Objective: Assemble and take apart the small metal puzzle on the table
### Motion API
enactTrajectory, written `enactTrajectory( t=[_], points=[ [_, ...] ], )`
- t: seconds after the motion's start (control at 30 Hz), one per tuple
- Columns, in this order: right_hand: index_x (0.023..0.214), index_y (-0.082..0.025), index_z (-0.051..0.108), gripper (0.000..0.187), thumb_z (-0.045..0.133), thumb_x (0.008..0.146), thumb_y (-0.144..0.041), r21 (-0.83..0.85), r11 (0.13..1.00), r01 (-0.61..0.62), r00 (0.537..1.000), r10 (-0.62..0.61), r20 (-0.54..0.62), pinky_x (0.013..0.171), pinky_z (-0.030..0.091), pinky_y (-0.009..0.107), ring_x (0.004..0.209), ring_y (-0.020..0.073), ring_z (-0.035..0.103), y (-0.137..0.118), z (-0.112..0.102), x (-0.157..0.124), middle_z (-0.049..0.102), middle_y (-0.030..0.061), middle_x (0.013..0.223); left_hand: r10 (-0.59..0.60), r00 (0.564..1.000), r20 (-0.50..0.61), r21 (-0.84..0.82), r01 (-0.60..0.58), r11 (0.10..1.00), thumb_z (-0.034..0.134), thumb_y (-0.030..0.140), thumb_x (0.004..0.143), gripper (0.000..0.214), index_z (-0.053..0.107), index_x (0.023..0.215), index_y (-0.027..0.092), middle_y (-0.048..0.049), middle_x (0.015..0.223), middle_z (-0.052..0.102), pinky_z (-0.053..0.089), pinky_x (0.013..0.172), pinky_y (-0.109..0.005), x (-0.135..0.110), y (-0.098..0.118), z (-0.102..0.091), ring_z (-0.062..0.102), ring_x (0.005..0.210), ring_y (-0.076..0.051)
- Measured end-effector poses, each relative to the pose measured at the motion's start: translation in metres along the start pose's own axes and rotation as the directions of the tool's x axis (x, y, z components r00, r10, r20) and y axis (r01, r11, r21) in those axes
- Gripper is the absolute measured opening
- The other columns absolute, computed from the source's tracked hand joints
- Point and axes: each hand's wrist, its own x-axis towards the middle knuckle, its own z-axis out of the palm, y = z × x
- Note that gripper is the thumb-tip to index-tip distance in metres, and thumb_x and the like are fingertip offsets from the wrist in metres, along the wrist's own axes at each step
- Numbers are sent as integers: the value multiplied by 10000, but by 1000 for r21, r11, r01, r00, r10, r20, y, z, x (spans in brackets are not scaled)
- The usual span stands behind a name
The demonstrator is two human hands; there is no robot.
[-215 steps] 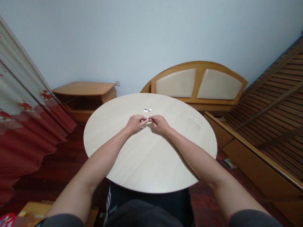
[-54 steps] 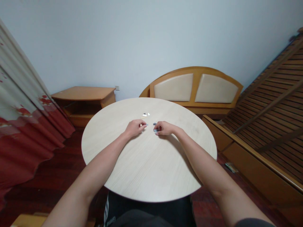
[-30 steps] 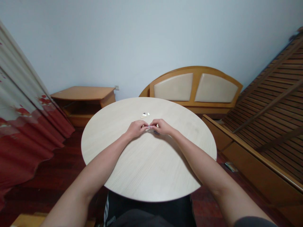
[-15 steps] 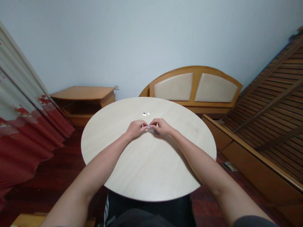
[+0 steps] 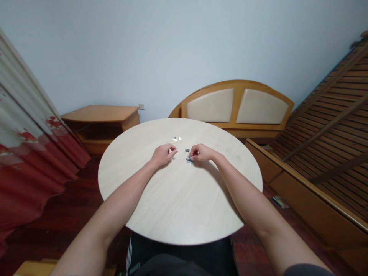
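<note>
My left hand (image 5: 163,154) hovers over the left middle of the round pale table (image 5: 172,207), thumb and index finger apart with nothing between them. To its right, my right hand (image 5: 201,152) is closed, its fingertips pinched at small flat grey pieces (image 5: 189,161) by the table surface. It seems to hold one of these, though the fingers partly cover it. Just beyond lies a small dark grey piece (image 5: 187,150). Farther back are a white piece (image 5: 175,140), a pale triangular piece (image 5: 180,138) and a tiny dark bit (image 5: 174,137).
A wooden cabinet (image 5: 100,113) stands behind the table on the left, near a red and white curtain (image 5: 31,142). An arched headboard (image 5: 237,105) leans at the wall. Wooden slats (image 5: 330,111) and a bed-frame board (image 5: 304,188) fill the right.
My hands have parted from their meeting point. The left has opened and drawn slightly left; the right has moved right and down to the grey pieces. The dark grey piece now shows between them.
</note>
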Motion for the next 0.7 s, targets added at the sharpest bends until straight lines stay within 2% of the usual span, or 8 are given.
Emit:
enactTrajectory(
  t=[0.2, 0.43, 0.6, 0.7],
  points=[
    [880, -146, 821, 129, 773, 761, -144, -27, 999, -46, 999, 47, 13, 672, 462, 261, 709, 159, 630, -3, 0, 0, 766, 53, 823, -8, 1000, -12, -3, 8, 1000, 672, 302, 977, 157, 791, 990, 200, -57, 977, 807, 478, 780, -318, 0, 0, -2, 674, 798, -190],
    [1120, -127, 843, 287, 712, 872, -187, -158, 987, 20, 999, -25, -31, 770, 503, 272, 801, 184, 672, -3, 1, 0, 804, 110, 990, -31, 999, -27, -13, 31, 999, 649, 290, 981, 173, 796, 986, 199, -60, 983, 811, 477, 774, -317, 1, -4, -4, 671, 796, -193],
    [1007, -150, 865, 246, 639, 911, -143, -199, 979, 43, 998, -34, 49, 770, 499, 263, 818, 193, 699, -4, 4, 1, 824, 100, 980, -50, 997, -51, -15, 49, 999, 642, 298, 978, 188, 801, 969, 199, -64, 974, 812, 487, 775, -319, 2, -7, -5, 677, 803, -199],
    [1000, -151, 859, 235, 636, 932, -179, -206, 977, 49, 999, -52, -6, 807, 518, 273, 867, 211, 714, -2, 4, 3, 823, 101, 1003, -60, 995, -77, -32, 58, 998, 635, 307, 981, 202, 804, 976, 196, -69, 985, 813, 497, 782, -319, 3, -9, -6, 682, 806, -200]
  ],
)
